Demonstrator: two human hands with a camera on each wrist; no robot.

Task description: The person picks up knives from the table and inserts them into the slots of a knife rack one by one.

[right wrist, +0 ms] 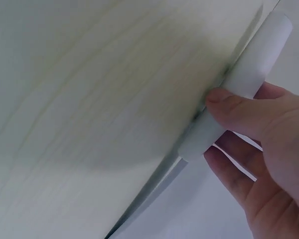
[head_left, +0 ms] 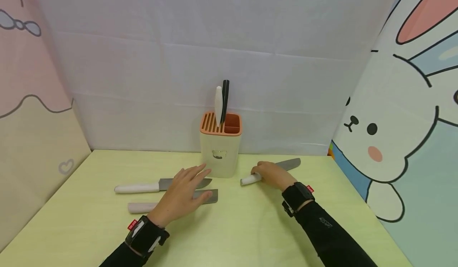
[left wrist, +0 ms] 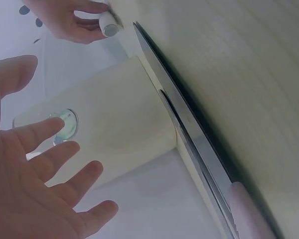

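Note:
In the head view my right hand [head_left: 273, 175] grips the white handle of a knife [head_left: 289, 164] that lies at the right of the table. The right wrist view shows the thumb and fingers around that handle [right wrist: 259, 55]. My left hand [head_left: 180, 197], fingers spread, hovers over two white-handled knives at the left and holds nothing. The upper one [head_left: 137, 188] has a pointed blade; the lower one [head_left: 140, 207] has a squarish blade tip. Between the hands stands a cream knife block [head_left: 220, 151] with an orange slotted top, holding a white-handled piece [head_left: 218, 104] and a black-handled piece [head_left: 225, 100].
The pale yellow table [head_left: 229, 235] runs back to a white cloth wall [head_left: 143, 72]. Cartoon-printed panels [head_left: 386, 155] stand at both sides. The block's top has an open compartment [head_left: 232, 123] at its right.

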